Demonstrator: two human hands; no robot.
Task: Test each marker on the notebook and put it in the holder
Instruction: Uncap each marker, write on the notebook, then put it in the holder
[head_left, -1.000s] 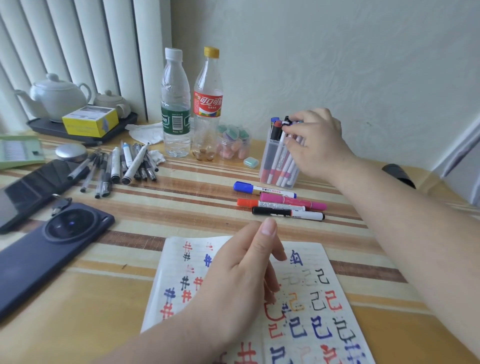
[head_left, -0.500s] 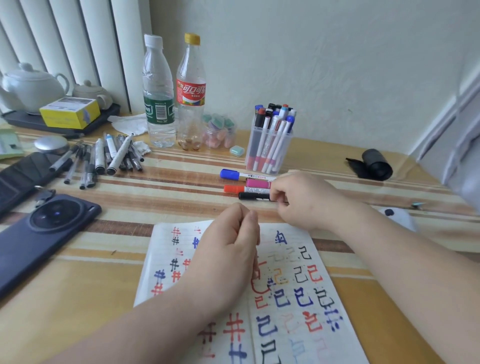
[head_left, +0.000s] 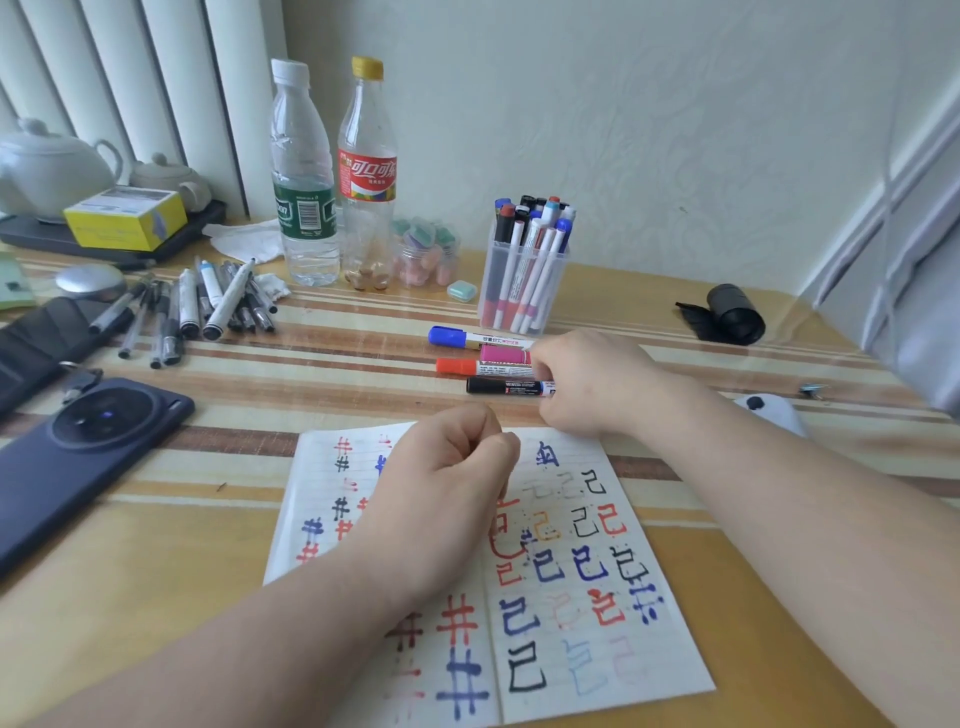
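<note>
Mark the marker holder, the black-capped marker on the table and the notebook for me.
marker holder (head_left: 557, 306): head view, right side of its clear wall.
black-capped marker (head_left: 510, 386): head view, middle of its visible length.
notebook (head_left: 675, 654): head view, bare lower right part of the page.

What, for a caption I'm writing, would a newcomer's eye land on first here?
The open notebook at front, covered in red, blue and black test scribbles, under the curled left hand. Behind it, four markers lie in a row, the right hand over their ends. Further back stands a clear holder packed with markers.
</note>
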